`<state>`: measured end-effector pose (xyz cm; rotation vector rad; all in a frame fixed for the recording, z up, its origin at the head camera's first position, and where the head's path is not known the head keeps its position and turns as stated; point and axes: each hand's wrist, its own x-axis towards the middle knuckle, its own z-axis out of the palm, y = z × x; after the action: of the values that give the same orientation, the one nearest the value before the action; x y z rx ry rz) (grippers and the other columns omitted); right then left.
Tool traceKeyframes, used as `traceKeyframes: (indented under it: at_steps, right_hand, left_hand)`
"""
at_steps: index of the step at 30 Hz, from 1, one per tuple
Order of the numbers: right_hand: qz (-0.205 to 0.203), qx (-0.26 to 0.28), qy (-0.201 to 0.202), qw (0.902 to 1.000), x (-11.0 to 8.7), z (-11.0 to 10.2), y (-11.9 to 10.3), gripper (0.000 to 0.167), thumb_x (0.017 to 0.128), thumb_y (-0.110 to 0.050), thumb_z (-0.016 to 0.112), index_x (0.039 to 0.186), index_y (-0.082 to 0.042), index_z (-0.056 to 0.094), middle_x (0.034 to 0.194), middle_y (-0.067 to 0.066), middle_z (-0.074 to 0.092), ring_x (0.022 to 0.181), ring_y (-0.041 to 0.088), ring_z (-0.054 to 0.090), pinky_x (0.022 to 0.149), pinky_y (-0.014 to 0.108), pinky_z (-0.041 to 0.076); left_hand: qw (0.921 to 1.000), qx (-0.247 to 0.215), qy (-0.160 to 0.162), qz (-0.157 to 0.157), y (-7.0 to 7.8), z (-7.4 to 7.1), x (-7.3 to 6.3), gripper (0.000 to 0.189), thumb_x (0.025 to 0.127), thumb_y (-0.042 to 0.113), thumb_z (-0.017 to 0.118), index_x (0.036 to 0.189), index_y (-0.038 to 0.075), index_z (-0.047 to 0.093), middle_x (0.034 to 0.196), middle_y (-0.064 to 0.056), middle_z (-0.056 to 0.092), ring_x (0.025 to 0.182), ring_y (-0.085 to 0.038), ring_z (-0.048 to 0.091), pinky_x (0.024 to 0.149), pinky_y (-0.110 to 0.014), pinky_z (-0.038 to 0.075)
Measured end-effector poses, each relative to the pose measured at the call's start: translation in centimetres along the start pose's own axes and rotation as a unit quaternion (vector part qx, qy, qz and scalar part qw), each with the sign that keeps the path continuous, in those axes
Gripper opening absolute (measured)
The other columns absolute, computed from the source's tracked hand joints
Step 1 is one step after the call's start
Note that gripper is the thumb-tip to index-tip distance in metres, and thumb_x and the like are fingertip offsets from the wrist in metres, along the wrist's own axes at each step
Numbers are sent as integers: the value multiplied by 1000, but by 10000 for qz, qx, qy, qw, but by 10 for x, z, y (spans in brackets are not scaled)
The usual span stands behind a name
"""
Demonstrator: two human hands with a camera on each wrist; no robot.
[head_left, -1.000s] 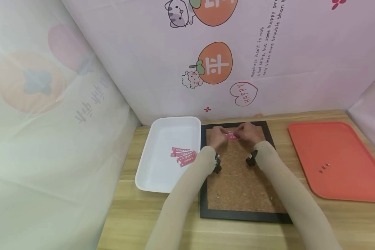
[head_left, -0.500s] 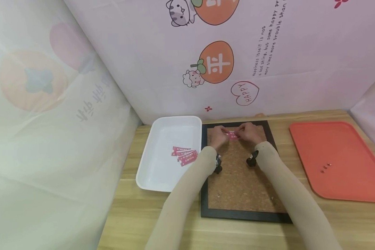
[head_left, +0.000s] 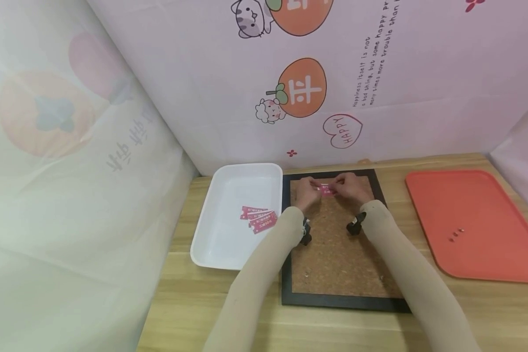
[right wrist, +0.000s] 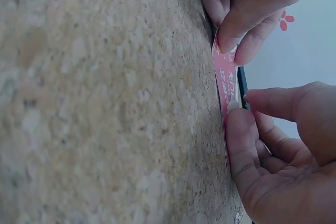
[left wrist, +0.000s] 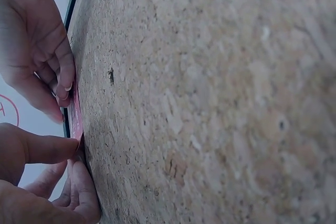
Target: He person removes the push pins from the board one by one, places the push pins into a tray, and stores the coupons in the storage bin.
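Both hands meet at the far end of a black-framed cork board [head_left: 334, 259], over a pink ticket [head_left: 327, 190] with white print. My left hand [head_left: 307, 192] pinches one end of it, thumb on the printed face, as the right wrist view shows. At the other end my right hand [head_left: 351, 188] holds the ticket [right wrist: 226, 74], its thumb [right wrist: 242, 129] lying over the face and the index fingertip at the edge. The ticket lies close along the cork; its ends are partly hidden by fingers.
Left of the board stands a white tray [head_left: 222, 244] holding several overlapping pink tickets [head_left: 262, 222]. A red tray [head_left: 479, 205] on the right carries small metallic pieces [head_left: 455, 234]. Tiny shiny spots show near the board's front corners. A printed cloth [head_left: 229, 98] hangs behind.
Both hands stay at the ticket with barely any motion; the whole view shifts slightly with the head.
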<state>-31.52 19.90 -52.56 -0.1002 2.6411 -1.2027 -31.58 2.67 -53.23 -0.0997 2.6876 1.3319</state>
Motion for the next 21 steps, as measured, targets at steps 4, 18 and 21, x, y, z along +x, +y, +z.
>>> traceKeyframes:
  at_steps: [4, 18, 21]
  right_hand:
    - [-21, 267, 150, 9995, -3, 2, 0, 35, 106, -24, 58, 126, 3, 66, 116, 23, 68, 96, 26, 62, 75, 26, 49]
    - [86, 319, 231, 9992, -10, 3, 2, 32, 106, -26, 59, 127, -3, 66, 119, 21, 70, 104, 29, 65, 82, 32, 51]
    - [-88, 420, 242, 9988, -10, 1, 3, 30, 105, -22, 61, 125, 0, 67, 119, 23, 70, 102, 30, 68, 81, 33, 57]
  left_hand:
    - [9999, 97, 67, 77, 6, -3, -10, 23, 88, 1, 72, 108, 12, 73, 104, -5, 70, 93, -18, 64, 83, -35, 57]
    - [9997, -99, -203, 82, 6, -12, -22, 27, 92, 6, 69, 119, 11, 71, 120, -7, 71, 107, -21, 66, 93, -34, 59]
    - [9994, -113, -177, 286, 8, -18, -22, 26, 93, 5, 69, 119, 8, 71, 119, -10, 71, 107, -22, 67, 92, -33, 60]
